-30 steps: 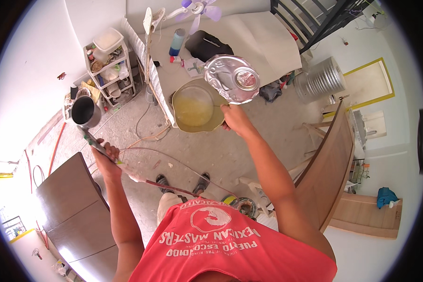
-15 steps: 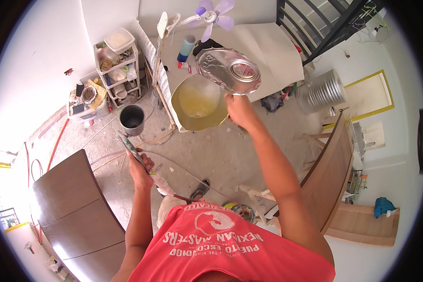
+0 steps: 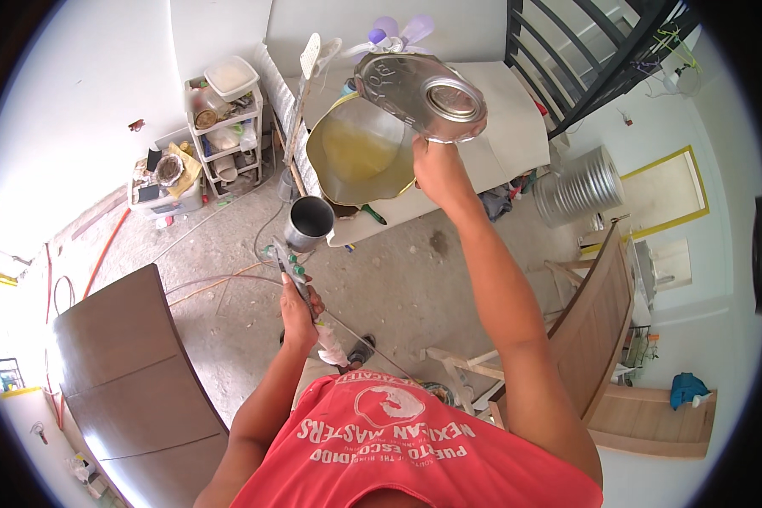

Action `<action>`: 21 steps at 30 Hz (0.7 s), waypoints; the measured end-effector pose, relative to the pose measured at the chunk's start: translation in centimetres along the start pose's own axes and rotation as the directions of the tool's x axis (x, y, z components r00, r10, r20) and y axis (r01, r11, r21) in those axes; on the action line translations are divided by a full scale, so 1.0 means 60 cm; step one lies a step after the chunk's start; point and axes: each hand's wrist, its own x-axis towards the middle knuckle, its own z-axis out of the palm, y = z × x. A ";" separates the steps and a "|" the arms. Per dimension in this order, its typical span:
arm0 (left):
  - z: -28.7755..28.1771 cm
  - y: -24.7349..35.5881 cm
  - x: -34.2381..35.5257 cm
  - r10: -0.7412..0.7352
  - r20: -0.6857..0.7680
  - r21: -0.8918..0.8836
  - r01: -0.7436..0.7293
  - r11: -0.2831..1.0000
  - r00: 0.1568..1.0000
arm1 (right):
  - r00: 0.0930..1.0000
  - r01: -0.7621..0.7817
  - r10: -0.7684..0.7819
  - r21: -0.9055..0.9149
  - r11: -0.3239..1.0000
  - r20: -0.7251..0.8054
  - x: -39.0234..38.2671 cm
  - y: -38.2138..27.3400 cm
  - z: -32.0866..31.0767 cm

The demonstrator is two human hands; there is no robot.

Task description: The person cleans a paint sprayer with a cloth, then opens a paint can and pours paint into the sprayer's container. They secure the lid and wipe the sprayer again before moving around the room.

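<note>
My left hand (image 3: 300, 313) is closed around a spray gun (image 3: 286, 269) whose metal cup (image 3: 309, 222) stands open on top, dark inside. My right hand (image 3: 438, 173) grips a large open metal can (image 3: 347, 157) holding yellowish liquid at its upper right side. The can's bent-up silver lid (image 3: 402, 80) rises above that hand. The cup is just below and left of the can. Behind both is a table covered in pale sheeting (image 3: 512, 118), with a green-handled tool (image 3: 372, 215) at its front edge.
A cluttered shelf cart (image 3: 222, 114) and bin (image 3: 165, 199) line the left wall. A dark panel (image 3: 127, 339) is at lower left, wooden panels (image 3: 588, 313) on trestles at right. Hoses (image 3: 110, 245) cross the floor. A ribbed metal duct (image 3: 571, 190) and black railing (image 3: 559, 68) are at right.
My left hand has carried the spray gun rightward, bringing its cup up close to the can. The can, lid and my right hand have risen slightly, covering more of the fan behind.
</note>
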 end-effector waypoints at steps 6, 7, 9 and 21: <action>0.009 -0.005 -0.002 -0.009 0.028 0.003 0.009 1.000 1.000 | 0.988 0.124 -0.135 -0.142 0.982 -0.077 0.008 -0.006 0.007; 0.009 -0.004 -0.003 -0.010 0.029 0.004 0.010 1.000 1.000 | 0.981 0.153 -0.171 -0.176 0.972 -0.095 0.006 -0.014 0.009; 0.010 -0.004 -0.003 -0.015 0.036 0.003 0.015 1.000 0.999 | 0.986 0.127 -0.140 -0.135 0.983 -0.087 0.001 -0.033 0.008; 0.008 -0.001 -0.010 -0.036 0.092 -0.018 0.038 0.999 0.995 | 0.970 0.176 -0.203 -0.188 0.966 -0.137 -0.002 -0.059 0.021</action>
